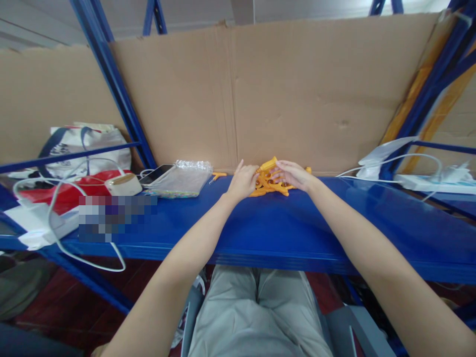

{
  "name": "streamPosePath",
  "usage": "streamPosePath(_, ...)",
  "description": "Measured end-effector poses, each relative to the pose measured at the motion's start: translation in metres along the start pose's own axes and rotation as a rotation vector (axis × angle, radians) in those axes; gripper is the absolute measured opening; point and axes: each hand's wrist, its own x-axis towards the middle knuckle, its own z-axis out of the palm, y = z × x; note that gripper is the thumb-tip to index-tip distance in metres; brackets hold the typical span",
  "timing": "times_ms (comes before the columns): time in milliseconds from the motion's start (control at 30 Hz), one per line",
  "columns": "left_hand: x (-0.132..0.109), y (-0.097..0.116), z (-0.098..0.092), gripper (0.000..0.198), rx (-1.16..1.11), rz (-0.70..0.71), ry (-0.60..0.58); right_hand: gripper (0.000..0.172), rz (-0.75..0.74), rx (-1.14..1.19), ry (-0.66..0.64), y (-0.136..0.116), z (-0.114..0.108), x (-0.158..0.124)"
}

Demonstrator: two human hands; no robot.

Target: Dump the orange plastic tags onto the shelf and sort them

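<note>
Lap: your gray trousers (256,317), just under the front edge of the blue table (271,233).
L hand (242,181): at the L end of the yellow pc (268,164); fingers bent, tips mostly hidden, can't tell if pinching.
R hand (294,173): your fingers pinch the pc's R end.
Yellow pc: btwn your hands, tilted, above the orange pile (271,188) on the table.
Loose orange pc (219,175): on table, L of your L hand.
Clear bag (182,179): farther L, nr phone (159,174).
Cardboard (297,94): upright bkgd.
</note>
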Motion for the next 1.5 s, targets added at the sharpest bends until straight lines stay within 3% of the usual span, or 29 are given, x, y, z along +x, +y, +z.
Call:
streamPosePath(333, -0.001, -0.002, -0.001, 0.021, 0.109, 0.122, -0.01, 0.051, 0.123, -0.223, 0.114, -0.003, -0.002, -0.001)
streamPosePath(567, -0.001, -0.003, 0.0, 0.022, 0.047, 0.147, -0.089, 0.048, 0.165, -0.232, 0.016, -0.003, -0.007, -0.002)
streamPosePath(1033, 0.002, -0.005, 0.002, 0.024, -0.086, 0.119, -0.183, 0.025, 0.127, -0.308, -0.128, -0.001, -0.022, -0.004)
streamPosePath(1200, 0.004, -0.008, 0.005, 0.026, -0.133, 0.118, -0.206, 0.024, 0.099, -0.398, -0.143, 0.002, -0.026, -0.003)
streamPosePath(1367, 0.004, -0.002, -0.005, 0.028, -0.065, 0.159, -0.193, 0.029, 0.046, -0.533, -0.147, 0.003, -0.03, 0.0)
streamPosePath(1500, 0.001, 0.005, -0.009, 0.024, 0.053, 0.217, -0.194, 0.038, -0.192, -0.846, -0.109, 0.006, -0.025, 0.006)
